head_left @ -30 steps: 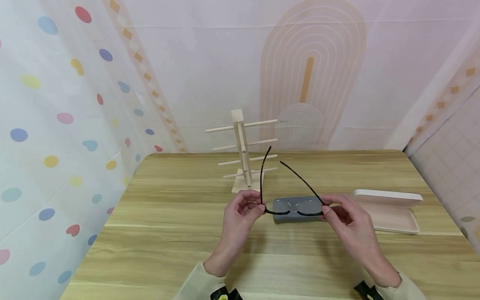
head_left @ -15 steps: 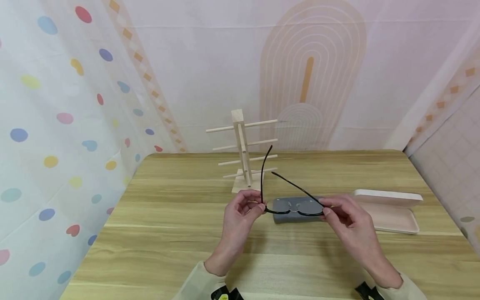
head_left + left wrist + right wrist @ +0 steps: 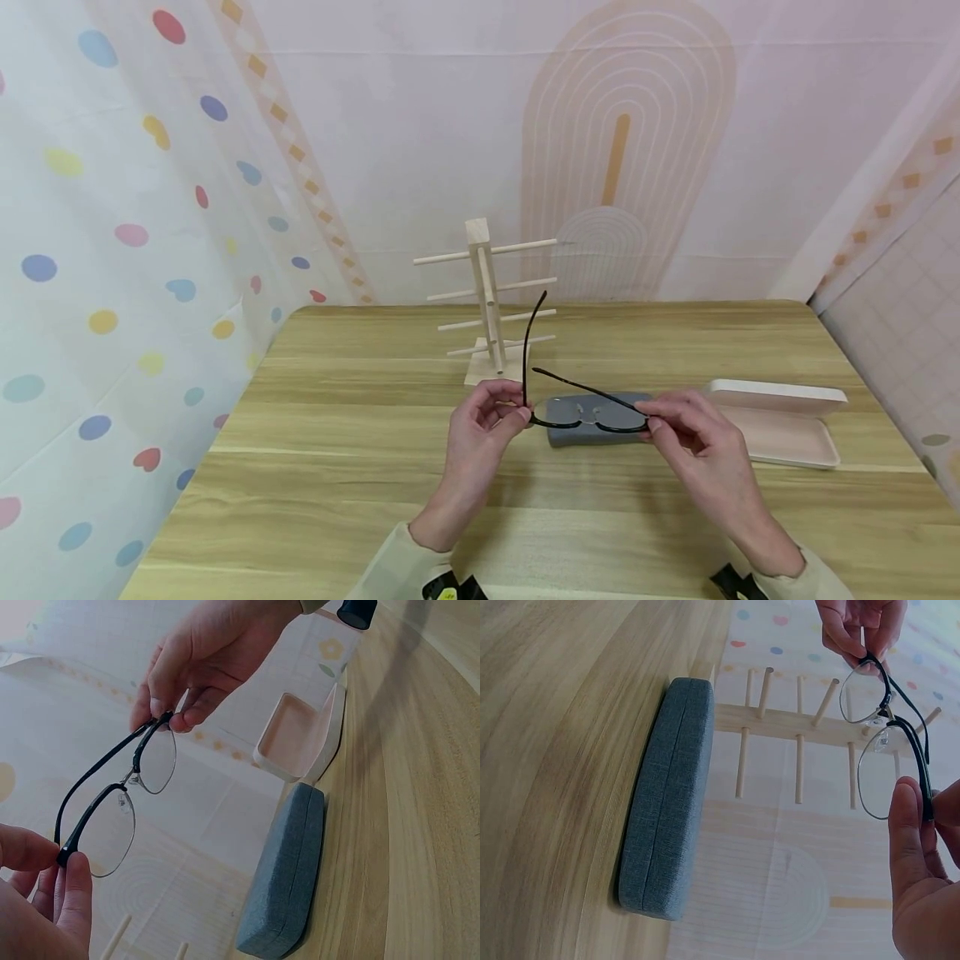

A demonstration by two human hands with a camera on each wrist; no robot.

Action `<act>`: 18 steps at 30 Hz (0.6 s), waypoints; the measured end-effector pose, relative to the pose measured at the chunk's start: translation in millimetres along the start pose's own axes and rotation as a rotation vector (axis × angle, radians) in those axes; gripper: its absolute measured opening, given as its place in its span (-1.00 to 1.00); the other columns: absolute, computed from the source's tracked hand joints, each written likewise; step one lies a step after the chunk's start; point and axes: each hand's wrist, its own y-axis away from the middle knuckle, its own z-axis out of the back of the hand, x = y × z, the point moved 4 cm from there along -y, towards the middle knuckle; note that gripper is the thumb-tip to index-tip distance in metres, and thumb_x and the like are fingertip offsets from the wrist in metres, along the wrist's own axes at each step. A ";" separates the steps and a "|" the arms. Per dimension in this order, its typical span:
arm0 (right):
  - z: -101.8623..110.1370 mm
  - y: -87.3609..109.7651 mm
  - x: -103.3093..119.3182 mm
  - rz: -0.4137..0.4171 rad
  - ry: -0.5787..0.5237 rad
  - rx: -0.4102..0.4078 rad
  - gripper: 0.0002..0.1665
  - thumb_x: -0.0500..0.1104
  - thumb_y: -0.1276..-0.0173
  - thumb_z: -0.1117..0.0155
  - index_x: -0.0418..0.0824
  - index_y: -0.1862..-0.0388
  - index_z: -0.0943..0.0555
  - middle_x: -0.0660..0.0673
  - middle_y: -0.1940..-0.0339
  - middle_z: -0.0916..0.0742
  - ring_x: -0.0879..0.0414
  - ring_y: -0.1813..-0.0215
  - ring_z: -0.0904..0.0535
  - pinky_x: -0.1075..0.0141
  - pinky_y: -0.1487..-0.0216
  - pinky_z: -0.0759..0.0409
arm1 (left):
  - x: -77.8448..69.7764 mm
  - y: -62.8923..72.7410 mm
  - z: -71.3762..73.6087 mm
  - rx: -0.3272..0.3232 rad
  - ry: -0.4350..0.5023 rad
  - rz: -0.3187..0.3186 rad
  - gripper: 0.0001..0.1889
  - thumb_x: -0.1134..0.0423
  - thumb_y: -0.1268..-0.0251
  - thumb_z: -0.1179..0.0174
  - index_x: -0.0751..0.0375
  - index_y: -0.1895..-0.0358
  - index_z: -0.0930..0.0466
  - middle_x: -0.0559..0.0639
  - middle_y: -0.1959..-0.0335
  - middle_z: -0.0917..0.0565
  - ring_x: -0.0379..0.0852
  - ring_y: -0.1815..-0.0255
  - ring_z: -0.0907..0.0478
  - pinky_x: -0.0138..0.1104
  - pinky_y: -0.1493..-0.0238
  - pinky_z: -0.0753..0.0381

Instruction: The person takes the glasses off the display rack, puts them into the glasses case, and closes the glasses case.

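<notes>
A pair of black half-rim eyeglasses (image 3: 620,429) is held above the table between both hands. My left hand (image 3: 480,442) pinches the frame at its left hinge, where the left temple arm stands out away from me. At the other hinge my right hand (image 3: 705,458) pinches the frame. The right temple arm slants inward, half folded across behind the lenses. Beyond and below the glasses, a closed grey-blue fabric glasses case (image 3: 562,437) lies on the table, partly covered by the lenses and right fingers. In the left wrist view that case (image 3: 281,877) shows whole.
A wooden rack (image 3: 487,292) with several crosswise pegs stands behind the left hand. An open white case with pink lining (image 3: 783,437) lies right of the right hand. The wood-grain table (image 3: 337,467) ends at a patterned curtain (image 3: 420,125).
The right temple arm has swung inward and down toward the lenses, its tip moving left. Both hands keep hold of the eyeglasses in nearly the same place.
</notes>
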 end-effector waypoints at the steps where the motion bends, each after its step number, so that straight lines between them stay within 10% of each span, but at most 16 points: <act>1: -0.1 0.0 0.1 0.000 0.001 0.001 -0.65 -0.63 -0.34 -0.21 -0.36 0.05 -0.77 -0.12 0.09 -0.66 0.21 0.26 -0.76 0.44 0.22 -0.72 | -0.2 0.0 0.1 -0.002 0.000 0.001 -0.70 0.63 -0.24 -0.26 0.47 -0.04 -0.60 0.40 0.10 -0.63 -0.12 0.26 -0.64 -0.40 0.16 -0.69; 18: -4.0 -1.7 -0.1 0.019 0.018 0.014 -0.65 -0.66 -0.31 -0.18 -0.39 0.11 -0.77 -0.10 0.12 -0.66 0.25 0.27 -0.75 0.45 0.21 -0.72 | 0.9 -1.1 3.4 -0.012 0.007 0.002 -0.72 0.62 -0.25 -0.27 0.46 -0.02 -0.61 0.12 0.19 -0.67 -0.13 0.28 -0.65 -0.38 0.15 -0.71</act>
